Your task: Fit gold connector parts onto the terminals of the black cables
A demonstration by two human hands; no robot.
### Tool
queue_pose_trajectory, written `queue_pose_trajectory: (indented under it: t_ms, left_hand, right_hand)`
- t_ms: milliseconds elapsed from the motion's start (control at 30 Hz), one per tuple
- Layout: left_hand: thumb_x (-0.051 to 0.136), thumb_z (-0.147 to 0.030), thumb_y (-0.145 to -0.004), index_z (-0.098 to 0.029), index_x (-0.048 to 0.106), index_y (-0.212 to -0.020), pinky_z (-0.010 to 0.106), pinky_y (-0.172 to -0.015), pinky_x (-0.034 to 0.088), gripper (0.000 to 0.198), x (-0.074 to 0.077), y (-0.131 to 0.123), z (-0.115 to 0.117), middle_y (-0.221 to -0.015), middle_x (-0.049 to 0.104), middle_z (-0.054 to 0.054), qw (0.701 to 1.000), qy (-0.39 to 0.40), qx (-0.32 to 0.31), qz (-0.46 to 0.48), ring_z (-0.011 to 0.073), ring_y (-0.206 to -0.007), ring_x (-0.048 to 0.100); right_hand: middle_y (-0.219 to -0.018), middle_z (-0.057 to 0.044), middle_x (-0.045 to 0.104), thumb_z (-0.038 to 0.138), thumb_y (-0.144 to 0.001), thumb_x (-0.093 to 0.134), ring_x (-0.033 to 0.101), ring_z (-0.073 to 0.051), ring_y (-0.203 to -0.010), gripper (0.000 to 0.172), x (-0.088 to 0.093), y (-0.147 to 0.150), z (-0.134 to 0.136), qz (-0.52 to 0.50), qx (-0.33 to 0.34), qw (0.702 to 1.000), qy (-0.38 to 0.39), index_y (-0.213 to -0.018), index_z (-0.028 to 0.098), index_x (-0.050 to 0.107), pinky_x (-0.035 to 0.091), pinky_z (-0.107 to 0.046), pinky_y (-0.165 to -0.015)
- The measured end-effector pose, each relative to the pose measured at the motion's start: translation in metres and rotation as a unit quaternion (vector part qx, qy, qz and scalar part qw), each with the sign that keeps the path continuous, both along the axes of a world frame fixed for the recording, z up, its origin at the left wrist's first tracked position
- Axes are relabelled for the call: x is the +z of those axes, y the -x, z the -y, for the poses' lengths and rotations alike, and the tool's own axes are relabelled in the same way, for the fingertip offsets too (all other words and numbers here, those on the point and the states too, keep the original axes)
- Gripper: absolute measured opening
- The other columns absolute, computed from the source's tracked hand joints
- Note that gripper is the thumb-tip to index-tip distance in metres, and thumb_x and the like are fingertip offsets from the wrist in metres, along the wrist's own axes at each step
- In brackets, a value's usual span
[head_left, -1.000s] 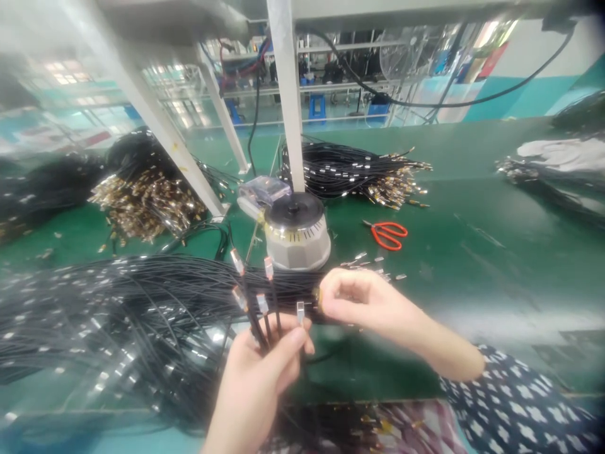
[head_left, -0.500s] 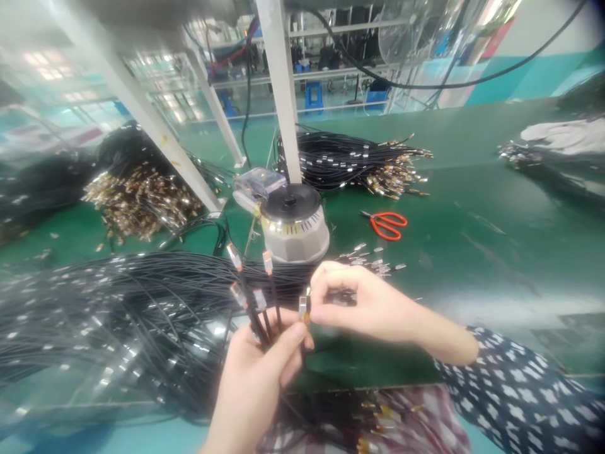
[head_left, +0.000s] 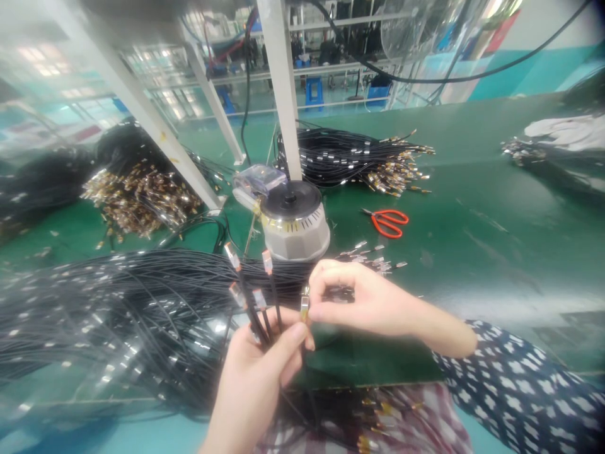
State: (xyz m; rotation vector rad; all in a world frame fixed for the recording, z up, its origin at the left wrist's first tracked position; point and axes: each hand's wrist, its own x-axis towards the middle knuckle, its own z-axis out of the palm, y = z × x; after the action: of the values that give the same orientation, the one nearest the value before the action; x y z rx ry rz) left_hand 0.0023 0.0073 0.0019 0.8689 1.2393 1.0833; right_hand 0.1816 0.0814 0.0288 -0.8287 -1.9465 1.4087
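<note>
Over the green table [head_left: 463,221], toward its near edge, the left hand [head_left: 265,359] grips black cables [head_left: 250,309], partly hidden within it, while the right hand [head_left: 371,296], fingers curled, meets one connector [head_left: 305,304], its hold too blurred to tell.

The left hand [head_left: 262,356] grips several thin black cables [head_left: 274,297], their silver metal plugs [head_left: 268,263] poking above its fingers. The right hand [head_left: 354,293] bends its fingers just beside one plug [head_left: 304,304]; beyond them, red-handled metal scissors [head_left: 388,223] lie on the green surface [head_left: 472,246].
</note>
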Motion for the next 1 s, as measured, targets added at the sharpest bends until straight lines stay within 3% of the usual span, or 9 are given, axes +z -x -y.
queue_pose_trajectory:
  t_ms: [533, 767, 1000]
  left_hand:
    - [0.075, -0.032, -0.077, -0.013, 0.07, -0.08, 0.02, -0.041, 0.022, 0.02, 0.002, -0.002, 0.0, -0.06, 0.06, 0.002, 1.0, 0.004, 0.004, 0.012, 0.0049, -0.043, 0.037]
    - [0.074, -0.035, -0.079, -0.015, 0.066, -0.071, 0.019, -0.04, 0.02, 0.024, 0.006, -0.004, 0.0, -0.057, 0.058, 0.002, 0.999, 0.023, 0.019, 0.016, 0.0066, -0.047, 0.04]
    - [0.076, -0.032, -0.076, -0.015, 0.065, -0.069, 0.016, -0.042, 0.028, 0.022, 0.012, -0.002, 0.001, -0.06, 0.062, 0.003, 0.996, 0.012, 0.083, 0.032, 0.0074, -0.05, 0.043]
  right_hand:
    - [-0.082, 0.001, 0.059, 0.012, -0.08, 0.063, 0.058, -0.014, -0.078, 0.016, 0.003, 0.006, 0.005, 0.035, -0.04, 0.999, 0.009, -0.067, 0.017, 0.056, 0.044, -0.027, -0.076]
    - [-0.081, 0.001, 0.062, 0.014, -0.08, 0.063, 0.059, -0.014, -0.079, 0.012, 0.004, 0.008, 0.009, 0.048, -0.037, 0.998, -0.018, -0.069, 0.018, 0.059, 0.044, -0.027, -0.075]
    - [-0.089, -0.003, 0.067, 0.029, -0.09, 0.057, 0.061, -0.017, -0.086, 0.015, -0.007, 0.009, 0.011, -0.001, -0.093, 0.993, 0.077, -0.087, 0.016, 0.065, 0.047, -0.031, -0.082]
